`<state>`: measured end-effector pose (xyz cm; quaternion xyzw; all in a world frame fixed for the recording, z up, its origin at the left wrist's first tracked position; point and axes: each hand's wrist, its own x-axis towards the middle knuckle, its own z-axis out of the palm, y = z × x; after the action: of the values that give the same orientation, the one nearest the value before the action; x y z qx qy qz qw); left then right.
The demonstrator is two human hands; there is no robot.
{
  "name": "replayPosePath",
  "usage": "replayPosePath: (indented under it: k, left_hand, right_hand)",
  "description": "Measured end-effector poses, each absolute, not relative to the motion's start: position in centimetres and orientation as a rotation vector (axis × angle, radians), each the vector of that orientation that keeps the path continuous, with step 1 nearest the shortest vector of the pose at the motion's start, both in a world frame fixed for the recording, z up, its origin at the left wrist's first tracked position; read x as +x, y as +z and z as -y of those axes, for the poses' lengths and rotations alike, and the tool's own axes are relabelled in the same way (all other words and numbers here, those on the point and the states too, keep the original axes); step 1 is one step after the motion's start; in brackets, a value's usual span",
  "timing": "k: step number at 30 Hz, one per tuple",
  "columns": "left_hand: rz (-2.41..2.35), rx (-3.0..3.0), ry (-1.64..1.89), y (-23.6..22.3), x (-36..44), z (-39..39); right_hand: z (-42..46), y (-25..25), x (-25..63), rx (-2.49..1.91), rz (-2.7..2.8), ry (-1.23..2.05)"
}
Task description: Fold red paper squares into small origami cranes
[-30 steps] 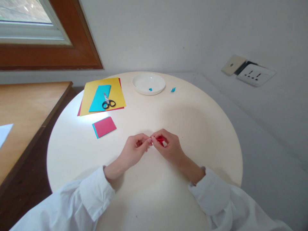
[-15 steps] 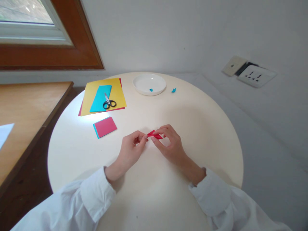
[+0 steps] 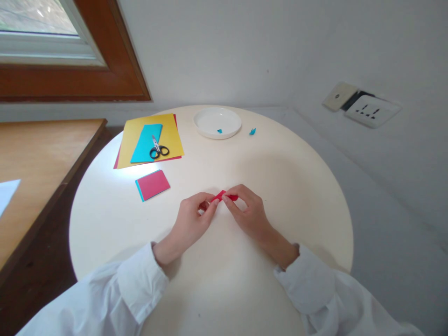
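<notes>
Toward the far left edge of the round white surface (image 3: 217,289), a yellow sheet (image 3: 171,135) is laid over a red sheet (image 3: 116,164), and on it a cyan sheet (image 3: 141,147) is partly overlapped by black-handled scissors (image 3: 157,147). Closer to the near edge, a small red card (image 3: 153,185) is stacked on a blue card (image 3: 139,192). Near the middle of the surface, the left end of a folded red paper (image 3: 220,195) is pinched between thumb and fingers of the left hand (image 3: 192,214). By the far edge, a blue scrap (image 3: 220,131) is held in a white plate (image 3: 213,120). The red paper's right part is pinched by the right hand (image 3: 247,205), its fingertips nearly met by the left's. A folded blue piece (image 3: 252,131) is set just right of the plate
</notes>
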<state>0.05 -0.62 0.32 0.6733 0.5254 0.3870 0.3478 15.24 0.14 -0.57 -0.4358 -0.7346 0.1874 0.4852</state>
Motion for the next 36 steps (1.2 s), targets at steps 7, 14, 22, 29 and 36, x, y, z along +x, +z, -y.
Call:
replayPosePath:
  k: [7,14,22,29,36]
  left_hand:
    - [-1.369,1.764,0.968,-0.24,-0.03,0.50]
    - [-1.356,1.796,1.003,-0.25,0.04,0.59]
    - [-1.334,1.789,1.036,-0.23,0.05,0.78]
    - [-1.326,1.714,1.051,-0.21,0.17,0.86]
    - [-1.342,1.649,1.068,-0.40,0.19,0.79]
  right_hand:
    - [-0.22,-0.80,15.15,-1.060,1.844,0.436]
    - [-0.11,-0.73,14.92,-1.107,1.819,0.415]
    - [0.17,-0.39,14.65,-1.145,1.789,0.388]
    - [0.23,-0.26,14.54,-1.126,1.772,0.393]
    - [0.13,-0.26,14.49,-1.071,1.773,0.398]
